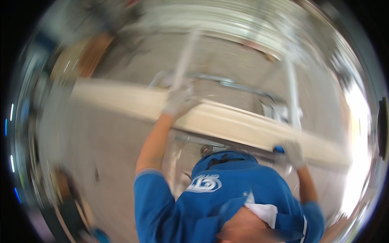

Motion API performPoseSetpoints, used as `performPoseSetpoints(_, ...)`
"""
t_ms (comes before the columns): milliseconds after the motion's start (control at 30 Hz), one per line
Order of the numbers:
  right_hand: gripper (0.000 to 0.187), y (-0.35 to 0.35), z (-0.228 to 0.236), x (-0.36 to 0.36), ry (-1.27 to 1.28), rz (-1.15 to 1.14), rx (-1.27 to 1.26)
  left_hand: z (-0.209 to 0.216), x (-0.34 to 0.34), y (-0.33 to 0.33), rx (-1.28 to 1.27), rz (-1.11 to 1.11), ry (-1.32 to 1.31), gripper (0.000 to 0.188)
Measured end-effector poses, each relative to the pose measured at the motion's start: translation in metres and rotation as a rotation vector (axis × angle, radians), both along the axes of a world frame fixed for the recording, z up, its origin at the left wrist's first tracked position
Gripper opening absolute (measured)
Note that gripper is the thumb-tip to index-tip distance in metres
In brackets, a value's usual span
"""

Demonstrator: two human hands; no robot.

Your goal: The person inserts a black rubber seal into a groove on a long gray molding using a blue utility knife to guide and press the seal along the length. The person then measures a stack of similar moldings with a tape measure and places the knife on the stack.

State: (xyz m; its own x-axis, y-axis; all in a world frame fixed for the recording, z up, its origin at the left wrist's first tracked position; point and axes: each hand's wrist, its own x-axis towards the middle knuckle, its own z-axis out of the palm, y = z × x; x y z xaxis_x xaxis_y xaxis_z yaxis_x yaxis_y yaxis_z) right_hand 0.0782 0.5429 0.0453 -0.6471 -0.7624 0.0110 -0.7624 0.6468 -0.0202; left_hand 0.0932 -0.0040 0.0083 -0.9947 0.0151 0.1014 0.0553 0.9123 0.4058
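Workpiece position: the long, pale board (227, 124) runs beneath the left hand (179, 102) and passes the right hand (293, 154), extending outward beyond both.

Hand state: both hands wear light gloves. The left hand lies over the board toward its far edge; blur prevents confirming whether its fingers are closed. The right hand is at the near edge, with a blue object (278, 149) at its inner side; whether that object is gripped cannot be told.

Surroundings: a metal tubular frame (227, 84) shows beyond the board, between the hands. A pale bar (187, 58) extends away from the left hand; contact between them cannot be confirmed. A white upright (291, 91) stands beyond the right hand.

Handling guidance: the step in hand is judged to be steadying the board.

1. Apply left-hand pressure through a flat palm, fingers clear of the underside.
2. Support the near edge with the right hand; the blue object should not wedge against the wood.
3. Balance the load between both hands. The long overhang outside the left hand could tip or swing.
4. Check clearance at the white upright before shifting the board.
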Motion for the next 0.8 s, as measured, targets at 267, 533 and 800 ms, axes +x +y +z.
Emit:
performPoseSetpoints(267, 0.050, -0.021, 0.032, 0.051, -0.368, -0.511, -0.095, -0.006, -0.055, 0.094, -0.210, -0.386, -0.023, 0.055)
performPoseSetpoints(533, 0.048, 0.020, 0.008, 0.118, -0.583, -1.010, -0.262, -0.005, -0.108, 0.231, -0.240, -0.529, -0.072, 0.057)
performPoseSetpoints(800, 0.046, 0.087, -0.039, 0.134, -0.552, -0.952, -0.237, -0.006, -0.139, 0.355, -0.099, -0.613, -0.117, 0.052)
